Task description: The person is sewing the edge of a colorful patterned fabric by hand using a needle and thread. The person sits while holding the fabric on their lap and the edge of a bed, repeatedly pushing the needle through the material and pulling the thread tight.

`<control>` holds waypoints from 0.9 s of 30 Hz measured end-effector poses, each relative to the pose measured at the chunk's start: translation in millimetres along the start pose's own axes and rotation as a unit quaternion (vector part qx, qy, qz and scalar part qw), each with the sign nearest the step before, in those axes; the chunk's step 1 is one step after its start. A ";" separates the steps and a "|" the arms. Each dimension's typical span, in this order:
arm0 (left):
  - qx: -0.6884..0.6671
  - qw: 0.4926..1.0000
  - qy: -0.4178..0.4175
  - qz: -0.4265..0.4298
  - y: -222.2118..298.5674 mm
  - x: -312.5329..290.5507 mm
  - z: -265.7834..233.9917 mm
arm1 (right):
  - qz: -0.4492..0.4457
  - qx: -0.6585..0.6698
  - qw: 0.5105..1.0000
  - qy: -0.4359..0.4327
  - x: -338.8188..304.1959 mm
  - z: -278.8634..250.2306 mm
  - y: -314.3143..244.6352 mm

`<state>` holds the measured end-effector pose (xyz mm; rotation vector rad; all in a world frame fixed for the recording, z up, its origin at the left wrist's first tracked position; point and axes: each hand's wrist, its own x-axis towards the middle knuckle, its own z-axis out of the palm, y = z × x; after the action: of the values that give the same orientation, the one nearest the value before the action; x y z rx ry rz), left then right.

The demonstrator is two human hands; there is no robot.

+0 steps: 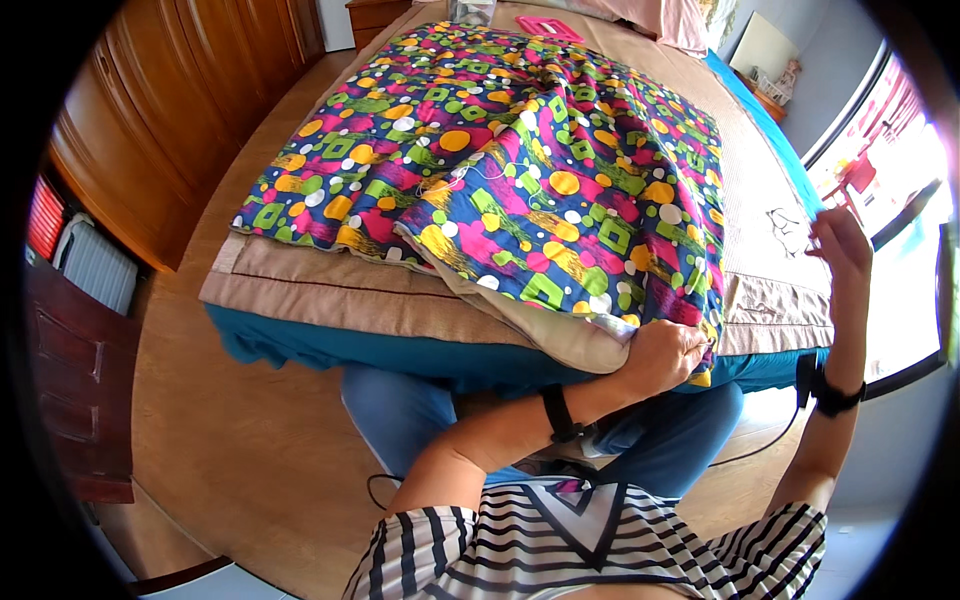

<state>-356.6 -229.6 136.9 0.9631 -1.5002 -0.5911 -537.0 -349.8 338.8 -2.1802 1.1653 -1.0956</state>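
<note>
A quilt cover [560, 180] with bright dots and squares on dark blue lies over the bed, its cream underside folded out at the front edge. My left hand [665, 355] is closed on the cover's near right corner, fingers pinching the edge. Beside that hand, a small pale patch [612, 327] shows at the edge. Raised out to the right, away from the cloth, is my right hand [845, 240], its fingers drawn together; whatever it pinches is too small to make out. A loose white thread [465, 182] lies on the cover.
The bed [300, 290] has a beige spread and a teal skirt. Near my right hand lies a thin black-outlined object [785, 232]. A pink frame-shaped item [550, 29] is at the far end. Wooden wardrobes [160, 110] line the left; a bright window [900, 190] is right.
</note>
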 end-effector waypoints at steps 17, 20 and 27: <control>0.066 0.996 -0.058 -0.002 -23.4 -13.3 29.0 | -0.368 -0.085 0.872 -0.312 52.6 342.7 -127.5; 0.050 0.997 -0.066 0.005 -19.7 -12.8 28.0 | -0.397 -0.124 0.864 -0.284 52.7 360.1 -113.4; 0.072 0.994 -0.075 0.012 -19.9 -13.1 30.0 | -0.151 0.038 0.936 -0.315 65.1 358.1 -88.6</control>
<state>-381.6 -234.0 108.2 1.0285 -1.7053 -0.5547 -183.4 -352.0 214.9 -2.4273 0.5063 -0.4524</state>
